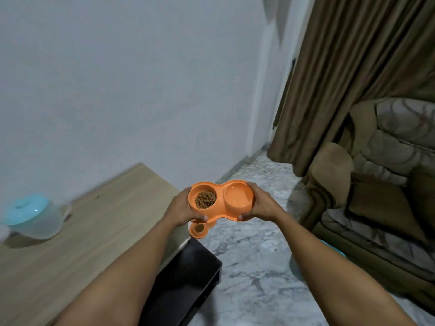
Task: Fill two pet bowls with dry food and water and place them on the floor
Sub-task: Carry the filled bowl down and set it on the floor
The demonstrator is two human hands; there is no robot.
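An orange double pet bowl (220, 216) is held in the air past the table's right corner, above the marble floor (254, 260). Its left cup holds brown dry food (205, 200). Its right cup (237, 196) looks filled with clear water. My left hand (182, 208) grips the left end of the bowl and my right hand (261, 204) grips the right end. Below the bowl, a second small orange piece (199, 230) with a round hollow sits at the table's corner.
A wooden table (82, 243) lies at the left, with a clear jug with a light blue lid (33, 216) on it. A black stand (186, 283) sits under the table's edge. A brown armchair (376, 184) and curtains (341, 78) fill the right.
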